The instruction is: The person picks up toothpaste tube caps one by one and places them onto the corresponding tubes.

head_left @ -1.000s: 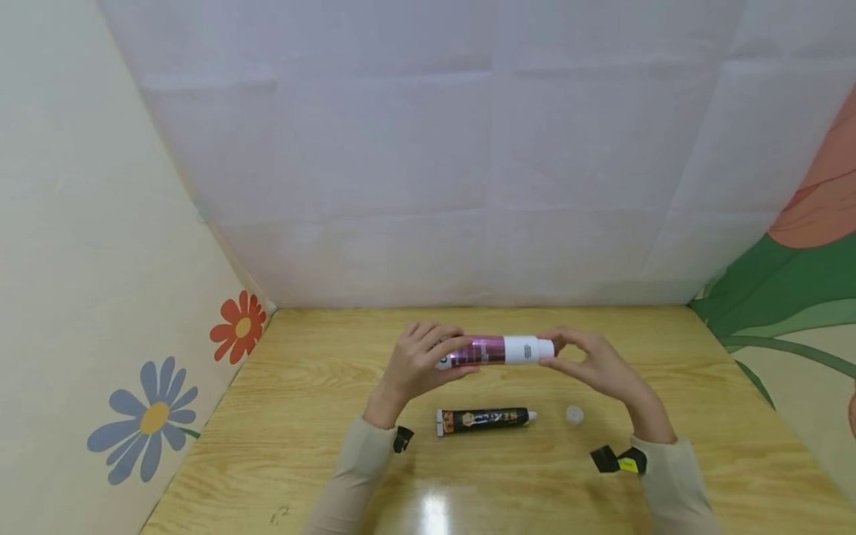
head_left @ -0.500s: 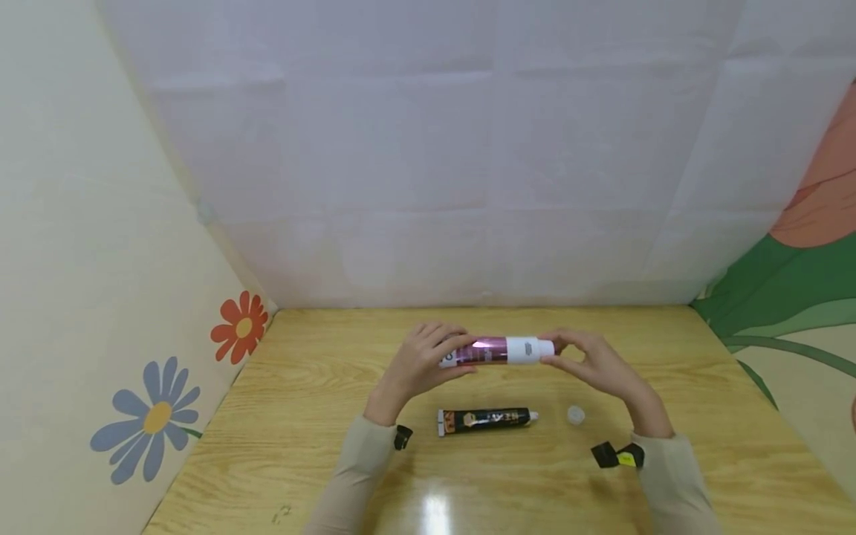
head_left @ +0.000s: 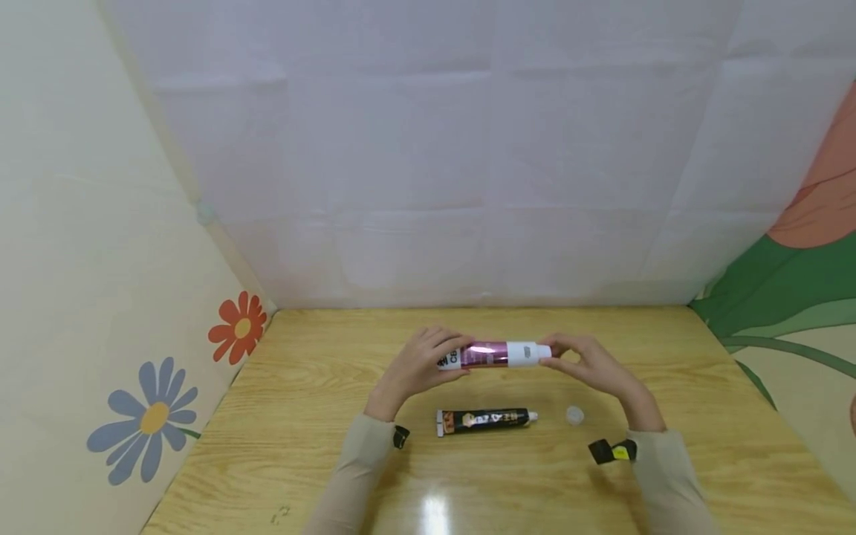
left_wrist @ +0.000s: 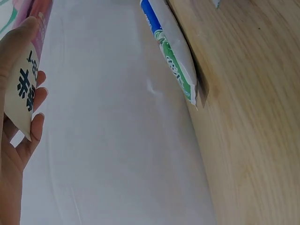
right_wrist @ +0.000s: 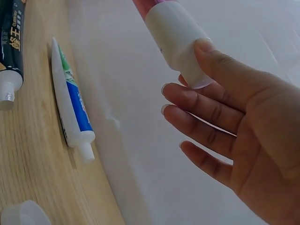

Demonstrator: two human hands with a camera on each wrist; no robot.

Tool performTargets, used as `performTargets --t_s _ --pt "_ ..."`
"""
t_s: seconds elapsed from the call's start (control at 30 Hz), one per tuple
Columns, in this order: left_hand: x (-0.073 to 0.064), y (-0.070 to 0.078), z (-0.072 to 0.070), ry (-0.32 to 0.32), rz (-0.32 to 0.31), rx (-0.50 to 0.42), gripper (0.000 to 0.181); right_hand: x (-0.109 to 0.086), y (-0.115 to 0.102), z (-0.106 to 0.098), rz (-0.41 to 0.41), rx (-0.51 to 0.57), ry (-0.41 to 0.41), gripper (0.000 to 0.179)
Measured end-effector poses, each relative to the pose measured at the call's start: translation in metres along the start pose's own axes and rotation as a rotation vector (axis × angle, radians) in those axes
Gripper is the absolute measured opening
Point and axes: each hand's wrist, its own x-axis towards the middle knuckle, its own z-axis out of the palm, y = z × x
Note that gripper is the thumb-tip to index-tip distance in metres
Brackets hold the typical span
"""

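My left hand grips the flat tail of a pink and white tube, thumb on one side and fingers on the other. The tube is raised above the table and lies nearly level across the head view. At its right end, my right hand pinches the narrow white cap between thumb and index finger, its other fingers loosely bent. Nearer me, a black toothpaste tube lies on the table, its narrow white nozzle pointing right. A small whitish round cap sits to the right of that nozzle.
A white, blue and green toothpaste tube lies by the back wall, seen in both wrist views and hidden in the head view. The wooden table meets a white sheet at the back and flower-printed panels at the sides.
The pink and white tube has dropped slightly and turned a little, so more dark print shows beside the left fingers. Both hands keep their hold; the things on the table stay put.
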Motion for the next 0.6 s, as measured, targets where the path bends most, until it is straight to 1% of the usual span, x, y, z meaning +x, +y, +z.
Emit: performTargets --t_s 0.2,0.4,0.5,0.6 --pt "-0.007 -0.004 0.009 -0.033 -0.028 -0.02 0.058 0.001 0.01 0.004 0.043 0.004 -0.026 0.021" --pt "-0.012 -0.008 0.014 -0.077 -0.076 -0.049 0.056 0.002 0.022 0.01 0.03 0.02 -0.052 0.018" --pt "-0.014 -0.009 0.016 -0.113 -0.107 -0.098 0.056 0.002 0.027 0.013 0.022 0.021 -0.06 0.019" --pt "-0.017 -0.009 0.018 -0.166 -0.143 -0.153 0.055 0.001 0.031 0.016 0.028 0.02 -0.07 0.021"
